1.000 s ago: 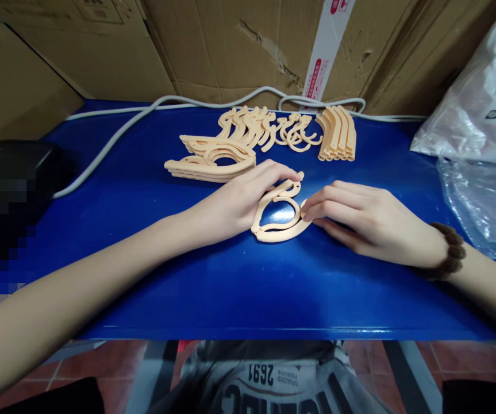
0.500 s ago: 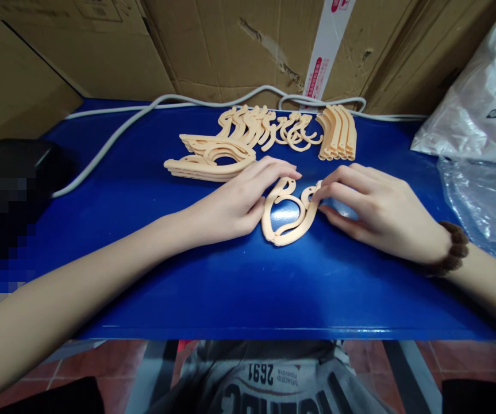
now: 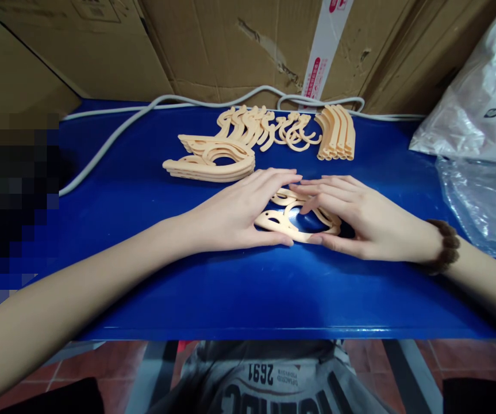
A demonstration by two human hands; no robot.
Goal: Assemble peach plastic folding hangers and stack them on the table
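Note:
A beige plastic folding hanger (image 3: 300,235), folded into a loop, lies on the blue table between my hands. My left hand (image 3: 237,215) holds its left end, thumb along the near side and fingers over the far side. My right hand (image 3: 360,218) grips the right end the same way, its thumb at the near edge. The fingertips of both hands almost meet at the far side and hide part of the hanger. Just beyond my left hand, a stack of similar folded hangers (image 3: 213,171) lies flat.
Behind are rows of beige curved pieces (image 3: 245,126), loose hooks (image 3: 297,135) and straight arms (image 3: 337,135). A white cable (image 3: 114,144) runs along the back by cardboard boxes (image 3: 230,52). Clear plastic bags (image 3: 467,126) lie at the right.
The hanger has been turned so that its open ends now point left instead of away from me. Both hands have closed in around its two ends.

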